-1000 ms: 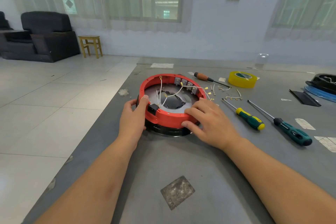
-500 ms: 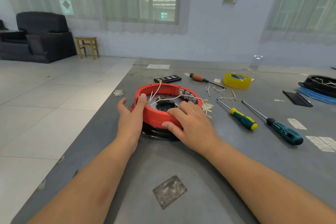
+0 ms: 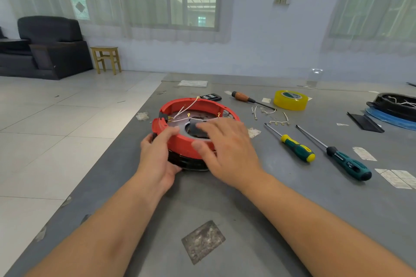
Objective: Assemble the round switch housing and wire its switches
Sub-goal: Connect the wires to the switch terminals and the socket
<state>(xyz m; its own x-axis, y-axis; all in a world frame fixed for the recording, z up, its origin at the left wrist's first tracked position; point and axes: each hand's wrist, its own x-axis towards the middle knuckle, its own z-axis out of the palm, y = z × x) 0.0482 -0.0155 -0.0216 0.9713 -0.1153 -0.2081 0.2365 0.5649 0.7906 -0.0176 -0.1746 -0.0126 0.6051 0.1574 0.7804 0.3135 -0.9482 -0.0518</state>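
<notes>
Hands bracket the round red housing (image 3: 180,141), which sits on a black base (image 3: 186,163) near the left edge of the grey table (image 3: 225,209). The left hand (image 3: 157,159) curls round the near-left of the ring, thumb on the rim and fingers tucked against the wall and base, gripping it. The right hand (image 3: 225,150) lies spread and slightly blurred over the near-right rim, fingers loose, thumb on the outer wall, pinching nothing. White wires (image 3: 184,110) with gold ring terminals trail loose inside the ring, so the step looks like seating or turning the housing on its base before wiring. More short wires (image 3: 279,122) lie just beside two green-handled screwdrivers (image 3: 297,148) to the right; the next move probably calls for steadying the ring with one hand while the other fetches a wire or driver
</notes>
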